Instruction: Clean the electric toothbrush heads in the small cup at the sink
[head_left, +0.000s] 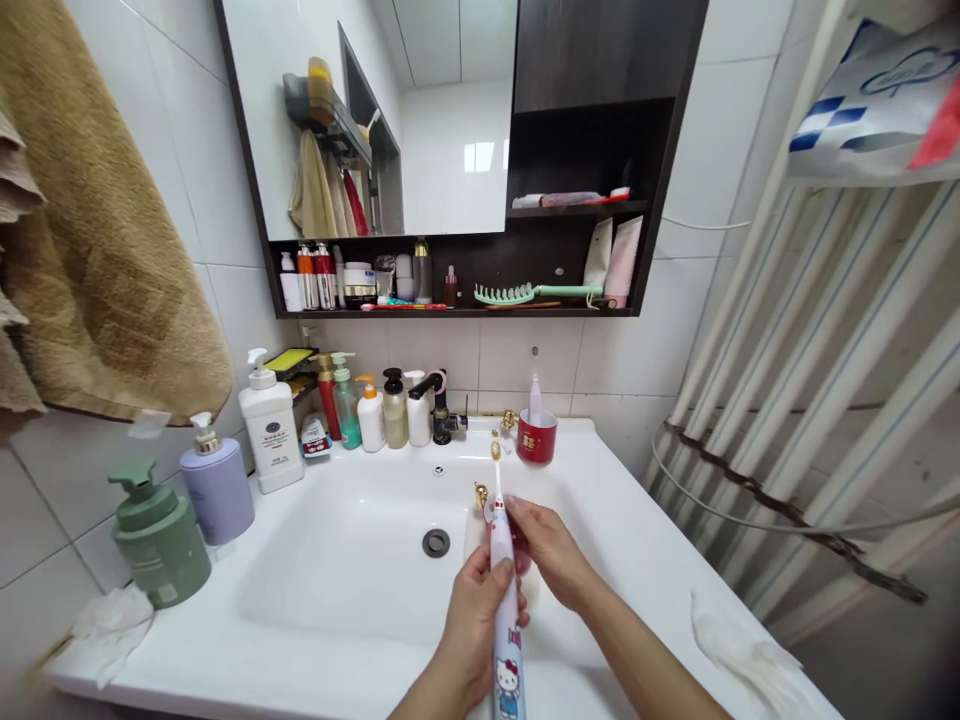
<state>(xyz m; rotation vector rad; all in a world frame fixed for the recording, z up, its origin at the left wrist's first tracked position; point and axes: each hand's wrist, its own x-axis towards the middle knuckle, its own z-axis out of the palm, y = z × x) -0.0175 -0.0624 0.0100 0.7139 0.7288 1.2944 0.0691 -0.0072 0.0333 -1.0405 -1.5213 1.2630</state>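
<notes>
My left hand (480, 610) is closed around the handle of an electric toothbrush (506, 600), white and pale pink with a cartoon cat on its lower part. The brush stands nearly upright in view, its bristled head (496, 452) pointing away over the basin. My right hand (551, 550) is just to the right of the brush's neck, fingers curled. It appears to grip a pinkish-red cup (520, 556), mostly hidden behind the brush and fingers. A gold ornament (481, 494) shows at the cup's left side. Both hands are above the white sink (337, 560).
A red cup (537, 440) holding another toothbrush (535, 400) stands on the back rim, right of the black faucet (442, 415). Pump bottles (371, 415) line the back left. A crumpled tissue (739, 650) lies on the right counter. Above hangs a mirror cabinet (450, 312).
</notes>
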